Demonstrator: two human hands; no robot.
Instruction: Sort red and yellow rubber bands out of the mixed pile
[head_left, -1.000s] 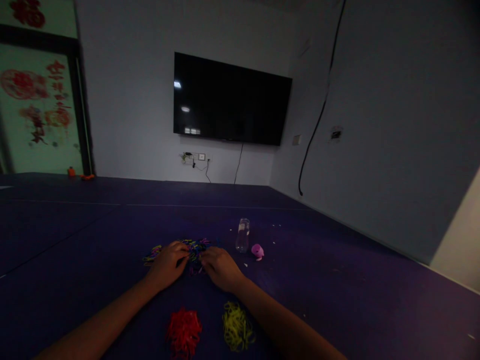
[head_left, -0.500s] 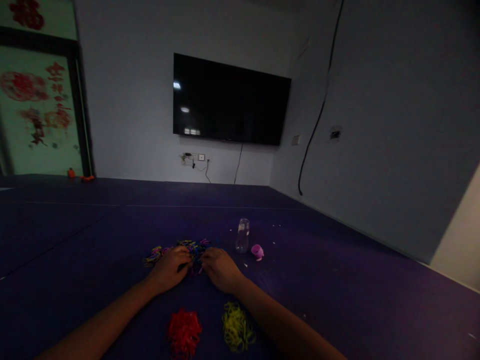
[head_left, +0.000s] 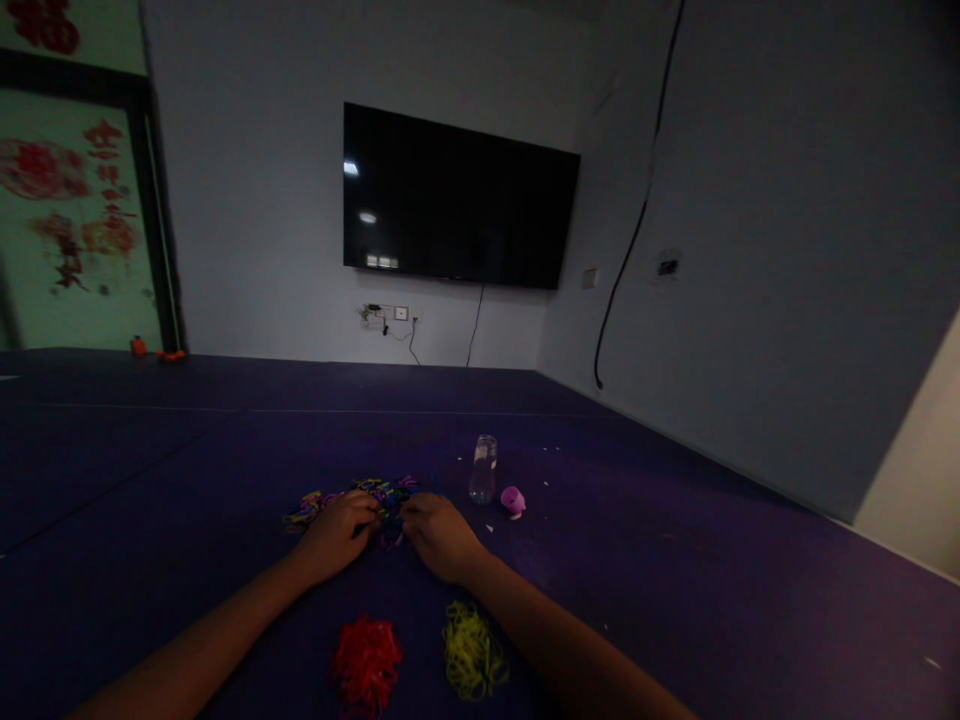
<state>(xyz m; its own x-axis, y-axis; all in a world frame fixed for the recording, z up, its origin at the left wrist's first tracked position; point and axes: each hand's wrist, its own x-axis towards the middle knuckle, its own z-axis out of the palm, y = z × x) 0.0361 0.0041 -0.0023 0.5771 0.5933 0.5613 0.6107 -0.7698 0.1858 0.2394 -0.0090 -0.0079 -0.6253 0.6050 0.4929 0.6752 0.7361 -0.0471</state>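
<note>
A loose heap of mixed rubber bands (head_left: 388,490), in blue, yellow, pink and black, lies on the purple mat in front of me. At its left side is my left hand (head_left: 341,530), fingers bent down and closed on rubber bands. My right hand (head_left: 439,535) pinches at the heap's right edge, its fingertips close to the left ones. Just which bands each hand holds is hidden by the fingers. Nearer to me, between my forearms, sit a pile of red rubber bands (head_left: 367,660) and a pile of yellow-green rubber bands (head_left: 472,652).
A clear bottle (head_left: 483,470) stands upright without a lid, right of the heap. Beside it lies a small pink cup-like piece (head_left: 513,501). White scraps dot the purple mat (head_left: 712,570). A television (head_left: 457,195) hangs on the far wall; a black cable (head_left: 634,240) dangles at right.
The whole view has shifted very slightly. Both hands stay at the mixed heap in nearly the same pose, and the piles look unchanged.
</note>
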